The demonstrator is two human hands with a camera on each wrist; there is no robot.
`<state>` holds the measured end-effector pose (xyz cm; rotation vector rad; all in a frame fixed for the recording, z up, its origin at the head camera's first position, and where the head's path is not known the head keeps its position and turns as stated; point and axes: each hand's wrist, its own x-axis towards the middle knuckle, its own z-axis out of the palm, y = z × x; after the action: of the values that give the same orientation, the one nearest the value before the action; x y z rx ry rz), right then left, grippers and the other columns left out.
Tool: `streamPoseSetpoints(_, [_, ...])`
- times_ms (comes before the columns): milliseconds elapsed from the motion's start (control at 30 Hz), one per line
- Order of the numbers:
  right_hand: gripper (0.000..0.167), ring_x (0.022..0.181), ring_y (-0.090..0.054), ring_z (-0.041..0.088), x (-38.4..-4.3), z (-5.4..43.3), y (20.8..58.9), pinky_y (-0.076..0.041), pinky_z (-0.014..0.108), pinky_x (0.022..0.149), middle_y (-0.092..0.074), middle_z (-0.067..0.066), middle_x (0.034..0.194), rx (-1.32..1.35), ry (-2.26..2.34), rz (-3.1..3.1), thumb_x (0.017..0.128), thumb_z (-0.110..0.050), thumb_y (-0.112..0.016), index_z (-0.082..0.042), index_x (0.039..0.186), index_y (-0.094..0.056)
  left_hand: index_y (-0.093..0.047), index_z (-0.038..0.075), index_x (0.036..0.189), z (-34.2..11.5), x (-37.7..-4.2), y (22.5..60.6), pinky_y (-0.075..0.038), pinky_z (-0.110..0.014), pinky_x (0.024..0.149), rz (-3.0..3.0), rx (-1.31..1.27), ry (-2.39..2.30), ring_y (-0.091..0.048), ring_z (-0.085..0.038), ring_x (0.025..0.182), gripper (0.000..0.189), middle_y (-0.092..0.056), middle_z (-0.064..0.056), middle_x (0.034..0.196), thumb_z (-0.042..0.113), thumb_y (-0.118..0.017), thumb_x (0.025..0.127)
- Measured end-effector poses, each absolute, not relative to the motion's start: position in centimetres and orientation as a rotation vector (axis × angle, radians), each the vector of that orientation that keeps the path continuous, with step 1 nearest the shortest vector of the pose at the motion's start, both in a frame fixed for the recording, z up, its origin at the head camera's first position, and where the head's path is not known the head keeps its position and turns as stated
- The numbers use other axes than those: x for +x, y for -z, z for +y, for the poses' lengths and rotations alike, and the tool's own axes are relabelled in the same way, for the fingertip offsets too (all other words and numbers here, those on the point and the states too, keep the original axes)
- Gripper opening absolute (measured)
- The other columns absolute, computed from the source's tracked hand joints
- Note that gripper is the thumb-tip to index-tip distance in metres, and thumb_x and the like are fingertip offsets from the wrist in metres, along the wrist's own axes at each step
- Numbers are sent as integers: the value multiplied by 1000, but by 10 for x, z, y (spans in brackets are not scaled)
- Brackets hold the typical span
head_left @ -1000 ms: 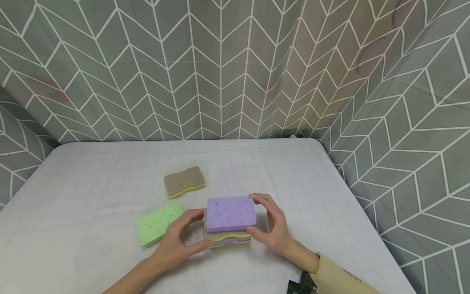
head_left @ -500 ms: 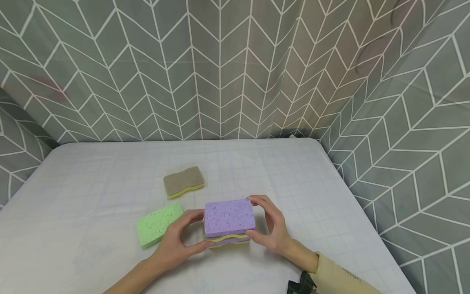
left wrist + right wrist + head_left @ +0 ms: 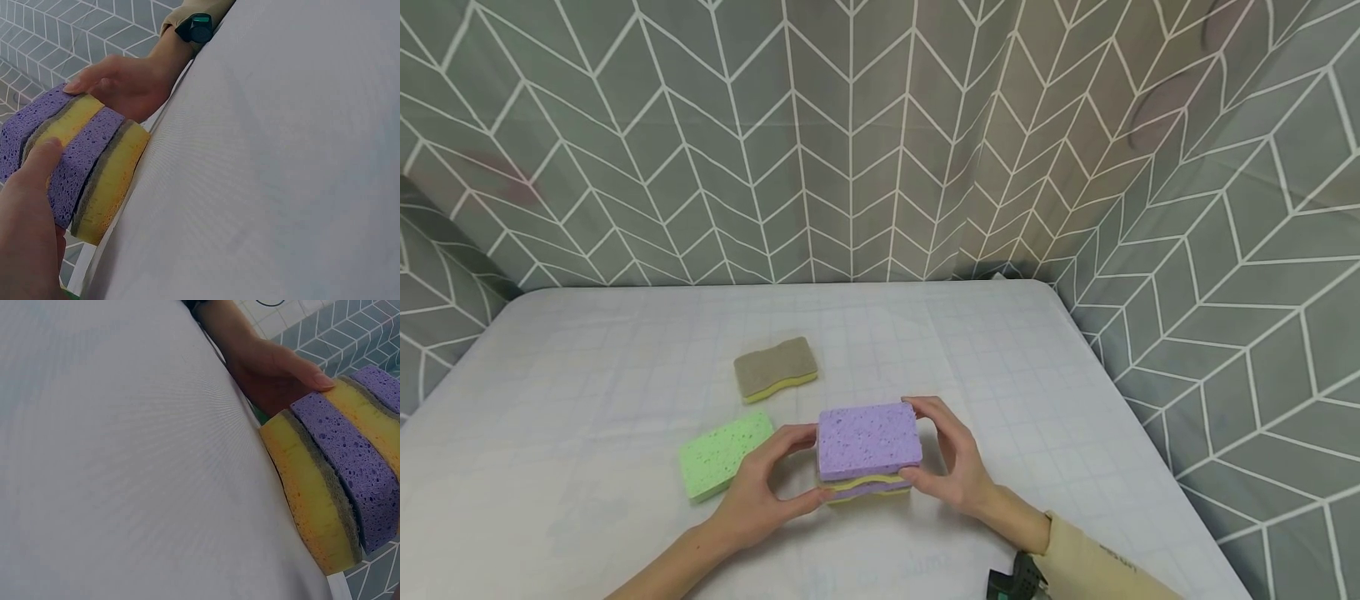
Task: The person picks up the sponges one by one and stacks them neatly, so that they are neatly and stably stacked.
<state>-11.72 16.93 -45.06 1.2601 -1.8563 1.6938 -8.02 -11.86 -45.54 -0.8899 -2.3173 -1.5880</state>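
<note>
A stack of sponges stands on the table, purple layers alternating with yellow ones that have a grey scouring side. On top lies a purple sponge point(image 3: 868, 440); the right hand point(image 3: 955, 467) pinches its right side between thumb and fingers. The left hand point(image 3: 760, 496) holds the stack from the left, its thumb on the front of the layers below the top. In the left wrist view the upper yellow sponge point(image 3: 62, 125) sits between two purple ones. At the bottom is another yellow sponge point(image 3: 306, 494), flat on the table.
A green sponge point(image 3: 718, 458) lies beside the left hand, partly hidden by it. Farther back rests a yellow sponge with a grey top point(image 3: 775, 367). The white-covered table point(image 3: 587, 375) ends at a patterned curtain point(image 3: 850, 167) behind and on the right.
The right hand has brought the top purple sponge slightly left and down onto the stack, covering the grey surface beneath it. The left hand has stayed in place.
</note>
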Motion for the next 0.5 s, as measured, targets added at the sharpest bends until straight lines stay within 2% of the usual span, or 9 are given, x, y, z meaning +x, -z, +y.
streamPoseSetpoints(167, [71, 115, -52, 22, -119, 170, 451, -43, 28, 103, -56, 20, 129, 1268, -1692, -1861, 79, -10, -77, 16, 136, -44, -55, 15, 137, -119, -80, 453, -47, -21, 107, -2319, -916, 1562, -59, -14, 123, 69, -61, 0, 132, 20, -88, 76])
streamPoseSetpoints(500, [71, 113, -53, 22, -117, 171, 452, -45, 28, 101, -57, 18, 128, 1232, -1672, -1907, 80, -14, -77, 13, 138, -46, -53, 18, 140, -122, -80, 450, -47, -23, 107, -2380, -928, 1511, -57, -14, 125, 73, -59, 2, 135, 25, -88, 77])
